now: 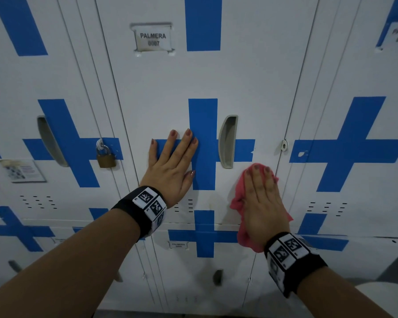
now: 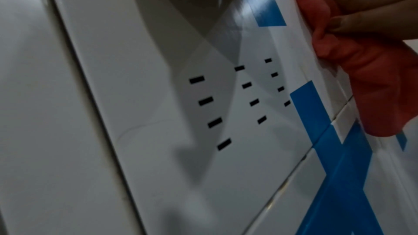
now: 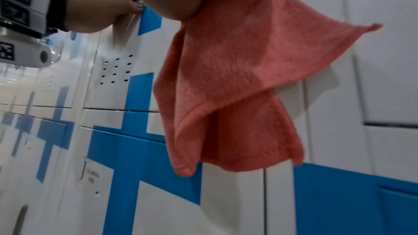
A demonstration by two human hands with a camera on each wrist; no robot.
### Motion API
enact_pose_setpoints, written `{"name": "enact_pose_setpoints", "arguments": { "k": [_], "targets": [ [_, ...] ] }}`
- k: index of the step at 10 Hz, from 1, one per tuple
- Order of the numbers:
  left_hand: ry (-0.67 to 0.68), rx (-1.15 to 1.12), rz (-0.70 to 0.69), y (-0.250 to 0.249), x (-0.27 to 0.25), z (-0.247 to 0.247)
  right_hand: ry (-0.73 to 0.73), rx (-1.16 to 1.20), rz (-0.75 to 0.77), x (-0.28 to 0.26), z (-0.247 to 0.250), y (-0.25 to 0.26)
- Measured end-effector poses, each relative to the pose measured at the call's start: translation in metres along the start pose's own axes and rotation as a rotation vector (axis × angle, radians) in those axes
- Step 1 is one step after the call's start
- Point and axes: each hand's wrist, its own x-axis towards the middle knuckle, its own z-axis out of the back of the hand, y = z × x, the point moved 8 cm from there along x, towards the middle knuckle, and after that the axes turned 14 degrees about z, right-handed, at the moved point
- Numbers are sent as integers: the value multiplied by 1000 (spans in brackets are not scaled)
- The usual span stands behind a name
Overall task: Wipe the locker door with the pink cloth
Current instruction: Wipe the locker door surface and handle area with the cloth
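Closest to the camera, the right hand (image 1: pixel 263 203) lies flat with straight fingers, pressing the pink cloth (image 1: pixel 239 203) against the locker door (image 1: pixel 166 92) down at the door's lower right, just below the grey recessed handle (image 1: pixel 227 142). The loose part of the cloth hangs down past the wrist over the seam to the lower locker, which you can see well in the right wrist view. The left hand (image 1: pixel 174 167) is open too, palm flat on the door with fingers spread over the blue cross (image 1: pixel 202 143), holding nothing. Between the two hands sit small vent slots (image 2: pixel 237 99). Higher up is a label reading PALMERA 0007 (image 1: pixel 153 39). Off to the left, a brass padlock (image 1: pixel 105 157) hangs on the neighbouring locker.
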Motion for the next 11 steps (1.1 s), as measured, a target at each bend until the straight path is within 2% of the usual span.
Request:
{"name": "enact_pose_setpoints", "arguments": {
  "k": [2,4,5,7,8,9,11],
  "targets": [
    [-3,-7,3,0,0,0,-85,-55,175,21,-4,35],
    [-6,-8,0,-1,0,1,-18,-174,445,15,-16,47],
    [-6,-4,0,-1,0,1,79,-213,501,5,-23,34],
    [-12,-6,4,-1,0,2,135,-167,367,-18,-25,6],
    [-20,-7,-2,-1,0,2,97,-106,248,-17,-17,1],
    [-24,0,0,-1,0,2,31,-53,192,-4,-6,6],
    [-20,-2,-3,-1,0,1,-16,-119,319,21,-3,37]
  ]
}}
